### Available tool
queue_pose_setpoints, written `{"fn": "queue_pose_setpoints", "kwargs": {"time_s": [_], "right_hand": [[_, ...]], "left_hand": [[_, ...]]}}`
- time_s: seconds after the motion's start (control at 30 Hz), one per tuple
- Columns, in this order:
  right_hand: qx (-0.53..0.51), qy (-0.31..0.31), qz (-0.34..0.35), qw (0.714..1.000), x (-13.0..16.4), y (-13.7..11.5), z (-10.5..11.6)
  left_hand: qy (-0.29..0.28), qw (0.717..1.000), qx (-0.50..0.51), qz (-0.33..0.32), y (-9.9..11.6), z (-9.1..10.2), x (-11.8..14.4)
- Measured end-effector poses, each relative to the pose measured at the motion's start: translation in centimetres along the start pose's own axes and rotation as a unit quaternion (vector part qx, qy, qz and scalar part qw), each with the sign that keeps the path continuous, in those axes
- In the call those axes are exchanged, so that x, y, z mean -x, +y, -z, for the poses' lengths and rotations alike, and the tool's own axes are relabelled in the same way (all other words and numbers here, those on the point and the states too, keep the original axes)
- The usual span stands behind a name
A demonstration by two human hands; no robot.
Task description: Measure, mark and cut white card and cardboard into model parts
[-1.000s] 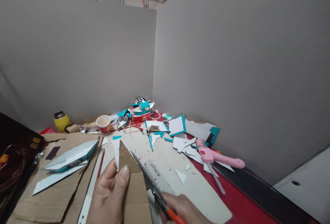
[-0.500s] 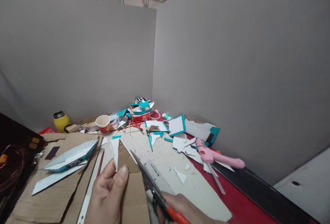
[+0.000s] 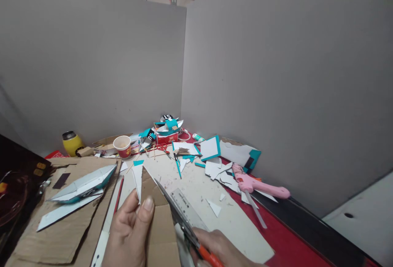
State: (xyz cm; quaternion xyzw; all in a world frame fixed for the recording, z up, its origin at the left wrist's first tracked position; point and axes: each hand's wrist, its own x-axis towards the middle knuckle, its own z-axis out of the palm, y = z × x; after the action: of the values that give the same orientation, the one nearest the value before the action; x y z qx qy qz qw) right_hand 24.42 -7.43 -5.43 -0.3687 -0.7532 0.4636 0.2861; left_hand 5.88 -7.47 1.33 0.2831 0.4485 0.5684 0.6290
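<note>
My left hand (image 3: pixel 130 226) pinches a brown piece of cardboard (image 3: pixel 161 230) with the thumb on its face; the top of the piece tapers to a point. A narrow white strip (image 3: pixel 137 179) shows behind the fingertips. My right hand (image 3: pixel 219 244) is closed round the orange handle of a pair of scissors (image 3: pixel 184 218). Their dark blades lie along the right edge of the cardboard, pointing up and away. How far the blades are apart is hard to make out. Beneath the scissors a clear ruler (image 3: pixel 187 205) rests on the table.
At left a folded white-and-teal boat shape (image 3: pixel 86 185) lies on cardboard sheets (image 3: pixel 58 242). A paper cup (image 3: pixel 122 147) and a yellow bottle (image 3: pixel 72 143) stand behind. To the right are a pink glue gun (image 3: pixel 258 184) and paper scraps (image 3: pixel 215 207). Grey partitions (image 3: pixel 276 74) enclose the table.
The view has shifted very slightly. Both hands keep their hold on the cardboard and scissors, with hardly any visible movement.
</note>
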Motion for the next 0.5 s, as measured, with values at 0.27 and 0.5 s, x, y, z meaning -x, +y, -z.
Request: {"fn": "queue_pose_setpoints", "kwargs": {"time_s": [0.27,0.5], "right_hand": [[-0.040,0.017,0.000,0.999,0.16,-0.79,-0.09],[-0.066,0.019,-0.007,0.998,0.16,-0.59,-0.32]], "left_hand": [[0.002,1.000,0.007,0.000,-0.22,0.01,-0.03],[0.021,1.000,0.008,-0.004,-0.29,-0.12,-0.01]]}}
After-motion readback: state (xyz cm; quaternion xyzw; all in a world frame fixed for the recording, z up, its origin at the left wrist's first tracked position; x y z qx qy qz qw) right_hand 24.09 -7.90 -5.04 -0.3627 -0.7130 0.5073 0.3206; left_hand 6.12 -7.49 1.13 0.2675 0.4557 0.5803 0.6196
